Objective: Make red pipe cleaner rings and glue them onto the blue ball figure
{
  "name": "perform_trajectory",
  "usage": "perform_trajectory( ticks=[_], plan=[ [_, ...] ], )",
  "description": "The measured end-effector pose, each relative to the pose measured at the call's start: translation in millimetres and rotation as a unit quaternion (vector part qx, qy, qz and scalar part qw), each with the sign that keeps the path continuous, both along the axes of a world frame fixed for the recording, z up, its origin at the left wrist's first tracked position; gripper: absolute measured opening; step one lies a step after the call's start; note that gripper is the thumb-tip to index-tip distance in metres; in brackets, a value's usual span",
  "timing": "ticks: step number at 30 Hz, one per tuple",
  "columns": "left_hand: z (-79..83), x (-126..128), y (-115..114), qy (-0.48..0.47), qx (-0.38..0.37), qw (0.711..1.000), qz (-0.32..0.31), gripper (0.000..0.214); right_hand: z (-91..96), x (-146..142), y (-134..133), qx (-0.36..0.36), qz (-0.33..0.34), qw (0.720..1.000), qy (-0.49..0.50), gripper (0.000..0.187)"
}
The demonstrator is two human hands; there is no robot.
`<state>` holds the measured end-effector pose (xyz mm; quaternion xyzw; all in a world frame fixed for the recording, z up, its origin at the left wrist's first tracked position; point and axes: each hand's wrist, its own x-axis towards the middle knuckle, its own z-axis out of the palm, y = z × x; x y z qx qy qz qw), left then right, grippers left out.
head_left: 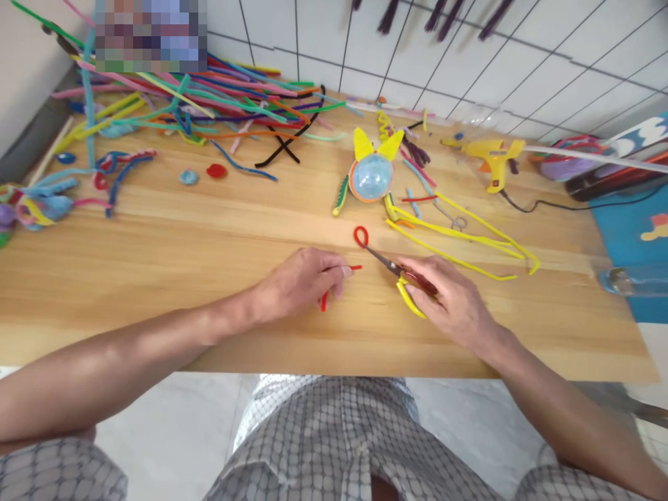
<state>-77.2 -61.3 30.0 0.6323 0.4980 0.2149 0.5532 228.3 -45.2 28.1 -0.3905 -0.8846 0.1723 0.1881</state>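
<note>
A red fuzzy stem [324,301] is being pinched by the left hand [307,280]; scissors [394,266] are being gripped by the right hand [449,296], tips at or touching a red loop [366,236] ahead, between both. Clean cutting is probably being best served by a steady pinch.

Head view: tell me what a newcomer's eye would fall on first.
Probably the pale blue ball with yellow ears, toward the back, near the middle. The heap of many-coloured pipe cleaners at the back left may come next. In front, the left hand holds a red strip and the right hand scissors, a red loop by their tips.
</note>
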Motion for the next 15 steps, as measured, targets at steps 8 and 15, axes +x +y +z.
perform_trajectory(
  ticks=[8,15],
  plan=[
    [10.2,-4,6,0.021,-0.094,0.995,0.012,0.015,9.3,4,-23,0.038,-0.024,0.994,-0.097,0.044],
    [10.2,5,-63,0.197,0.031,0.971,0.131,0.027,3.6,4,-44,0.033,0.023,0.995,-0.087,0.039]
  ],
)
